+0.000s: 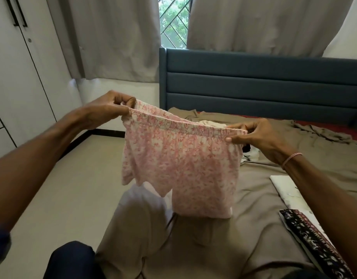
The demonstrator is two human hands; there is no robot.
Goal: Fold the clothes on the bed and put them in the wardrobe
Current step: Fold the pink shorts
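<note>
Shorts (pixel 181 158) hang above bed (pixel 254 228); wardrobe (pixel 18 77) left, headboard (pixel 264 85) behind, folded clothes (pixel 290 196) right on bed.

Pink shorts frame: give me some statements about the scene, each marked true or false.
1. The left hand and the right hand both pinch the pink shorts by the waistband. True.
2. The shorts lie folded on the bed. False: they hang unfolded in the air above it.
3. The wardrobe doors stand open. False: they are shut.
4. A black patterned garment lies on the bed by the right forearm. True.
5. A bracelet sits on the left wrist. False: it is on the right wrist.
</note>
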